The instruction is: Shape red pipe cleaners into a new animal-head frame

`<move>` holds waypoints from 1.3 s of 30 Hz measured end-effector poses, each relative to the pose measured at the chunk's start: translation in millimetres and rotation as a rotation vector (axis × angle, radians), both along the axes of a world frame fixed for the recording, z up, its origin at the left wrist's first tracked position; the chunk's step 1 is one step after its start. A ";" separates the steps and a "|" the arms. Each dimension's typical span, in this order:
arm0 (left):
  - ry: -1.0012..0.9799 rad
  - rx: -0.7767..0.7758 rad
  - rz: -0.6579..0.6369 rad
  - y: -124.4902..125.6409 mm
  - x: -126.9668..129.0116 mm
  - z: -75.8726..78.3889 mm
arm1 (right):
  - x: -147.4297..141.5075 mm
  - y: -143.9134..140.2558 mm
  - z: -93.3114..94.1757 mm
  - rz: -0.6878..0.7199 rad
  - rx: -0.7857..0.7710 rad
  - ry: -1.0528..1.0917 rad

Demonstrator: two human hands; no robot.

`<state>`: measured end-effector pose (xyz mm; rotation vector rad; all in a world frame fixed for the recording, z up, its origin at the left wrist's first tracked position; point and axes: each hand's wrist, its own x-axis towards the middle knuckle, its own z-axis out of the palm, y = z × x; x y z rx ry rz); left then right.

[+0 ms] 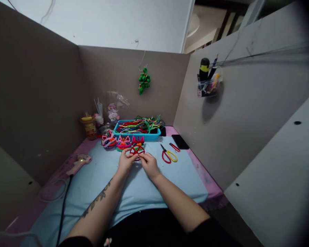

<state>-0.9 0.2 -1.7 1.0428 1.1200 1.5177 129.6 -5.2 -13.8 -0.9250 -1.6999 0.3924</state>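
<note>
Both hands meet over the light blue mat (98,178) near its far middle. My left hand (125,161) and my right hand (149,165) pinch a small red pipe-cleaner piece (137,150) between their fingertips, a ring with crossing strands. Just behind it stand three finished pipe-cleaner figures (122,142) with pink ears in a row. A blue tray (137,132) heaped with coloured pipe cleaners sits behind those.
Scissors (169,155) with red and yellow handles lie right of the hands, a black phone (180,141) beyond them. A pink glue gun (79,164) with a black cord rests at the left. Grey partition walls enclose the desk; a green ornament (144,81) hangs on the back wall.
</note>
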 end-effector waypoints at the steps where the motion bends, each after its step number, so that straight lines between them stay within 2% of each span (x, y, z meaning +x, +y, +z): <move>1: 0.008 0.011 0.005 0.2 0.4 0.0 | -0.3 -0.4 -0.2 -0.009 -0.007 0.010; 6: 0.079 0.029 0.040 0.3 1.2 -0.8 | -2.2 -0.3 -5.8 -0.052 -0.102 0.081; 9: 0.157 0.020 0.034 0.0 0.7 -2.7 | 0.5 1.3 -8.3 -0.088 -0.063 0.047; 13: 0.224 0.007 -0.108 -1.5 1.4 -5.0 | 9.0 4.4 -5.7 -0.177 0.101 -0.094; 15: 0.239 0.003 -0.191 -3.2 2.3 -5.2 | 13.3 6.0 -3.2 -0.177 0.133 -0.142; 20: 0.242 -0.010 -0.350 -8.0 3.3 -2.1 | 19.1 10.1 0.0 -0.107 0.070 -0.106; 25: 0.240 0.003 -0.425 -10.2 2.6 0.0 | 19.4 14.6 -2.5 -0.043 -0.040 0.013; 30: 0.224 -0.009 -0.406 -9.3 4.1 -2.1 | 19.5 15.2 0.6 -0.021 -0.105 0.031; 36: 0.101 -0.049 -0.246 -3.9 4.1 -2.6 | 21.0 17.4 2.2 -0.166 -0.125 0.146; 39: 0.043 -0.069 -0.191 -2.2 2.1 -1.0 | 21.5 19.1 0.2 -0.178 -0.119 0.142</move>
